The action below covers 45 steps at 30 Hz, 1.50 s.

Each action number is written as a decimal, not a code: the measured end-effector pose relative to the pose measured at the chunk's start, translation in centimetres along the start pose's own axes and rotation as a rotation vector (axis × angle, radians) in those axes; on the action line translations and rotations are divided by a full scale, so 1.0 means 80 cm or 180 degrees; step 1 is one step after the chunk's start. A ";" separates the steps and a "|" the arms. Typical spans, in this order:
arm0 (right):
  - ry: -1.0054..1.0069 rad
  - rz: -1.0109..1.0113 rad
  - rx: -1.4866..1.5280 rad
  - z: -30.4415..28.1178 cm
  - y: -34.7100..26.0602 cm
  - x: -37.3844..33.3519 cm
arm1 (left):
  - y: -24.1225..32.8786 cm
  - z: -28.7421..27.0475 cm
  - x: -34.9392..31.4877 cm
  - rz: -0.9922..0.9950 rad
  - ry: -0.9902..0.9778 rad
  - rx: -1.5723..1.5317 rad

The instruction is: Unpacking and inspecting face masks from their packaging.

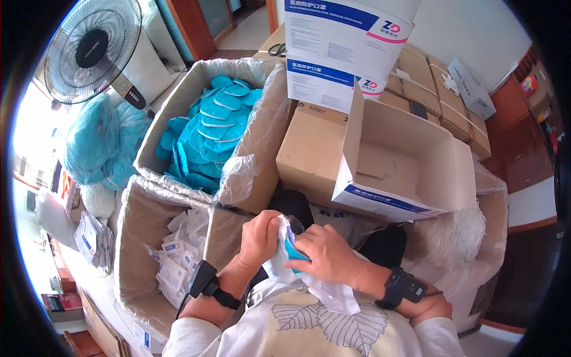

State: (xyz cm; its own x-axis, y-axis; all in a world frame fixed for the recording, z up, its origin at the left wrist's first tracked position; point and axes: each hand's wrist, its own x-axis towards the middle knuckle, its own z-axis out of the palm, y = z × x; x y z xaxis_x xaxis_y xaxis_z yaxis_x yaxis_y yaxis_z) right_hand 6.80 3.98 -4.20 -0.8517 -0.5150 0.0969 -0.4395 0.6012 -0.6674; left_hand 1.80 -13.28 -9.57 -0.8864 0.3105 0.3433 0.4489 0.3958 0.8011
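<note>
In front of my chest, my left hand point(259, 240) pinches the upper edge of a white plastic pouch point(277, 267) with a blue-printed panel. My right hand point(327, 254) is closed on a teal face mask point(294, 252), partly inside the mouth of the pouch; the fingertips are partly hidden. White plastic also hangs down below my right hand. Many teal masks point(221, 122) lie heaped in a plastic-lined carton point(147, 156) ahead to the left. Nearer, a second carton point(132, 238) holds a pile of packed white pouches point(172, 265).
An open white box point(410, 140) stands on a brown carton point(310, 152) ahead right. Behind it rise stacked white-and-blue boxes point(339, 41). A plastic-lined carton point(491, 229) is at the right. A fan point(92, 50) and bagged teal masks point(89, 140) are at far left.
</note>
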 end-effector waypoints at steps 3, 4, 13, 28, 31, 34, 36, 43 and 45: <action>-0.0264 0.0664 0.0068 0.003 0.000 0.000 | 0.003 -0.001 0.001 0.0077 -0.0026 -0.0005; -0.0065 0.0613 0.0120 0.006 0.003 0.000 | 0.012 -0.003 0.002 -0.0131 0.0013 0.0085; 0.0899 0.0177 -0.0194 -0.001 0.002 0.012 | 0.017 -0.008 0.014 -0.0934 0.0245 -0.0100; 0.2038 0.0139 0.0663 -0.013 -0.009 0.034 | 0.035 -0.030 0.018 -0.1400 0.0552 -0.0716; 0.3424 0.0701 0.1414 -0.055 -0.020 0.036 | 0.007 -0.051 -0.003 -0.1546 0.0972 -0.0419; 0.3658 0.0542 0.2020 -0.110 -0.016 0.037 | -0.060 -0.123 -0.042 -0.1661 0.1864 0.0247; 0.3805 0.0326 0.2690 -0.132 -0.020 0.032 | -0.110 -0.208 -0.087 -0.1158 0.2440 0.0969; 0.3243 0.0481 0.2609 -0.096 0.005 0.022 | -0.118 -0.278 -0.118 -0.1011 0.1722 0.2975; 0.3226 0.0296 0.2578 -0.087 -0.007 0.023 | -0.042 -0.199 -0.040 -0.1029 0.1219 0.0482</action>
State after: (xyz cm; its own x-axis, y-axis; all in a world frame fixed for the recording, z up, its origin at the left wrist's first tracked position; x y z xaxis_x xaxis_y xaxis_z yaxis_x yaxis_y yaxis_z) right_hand 3.51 6.94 1.51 -0.8611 0.4103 0.3003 -0.3741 -0.1112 -0.9207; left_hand 1.32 -29.35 -5.61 -0.9474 -0.1753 0.2677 0.1319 0.5483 0.8258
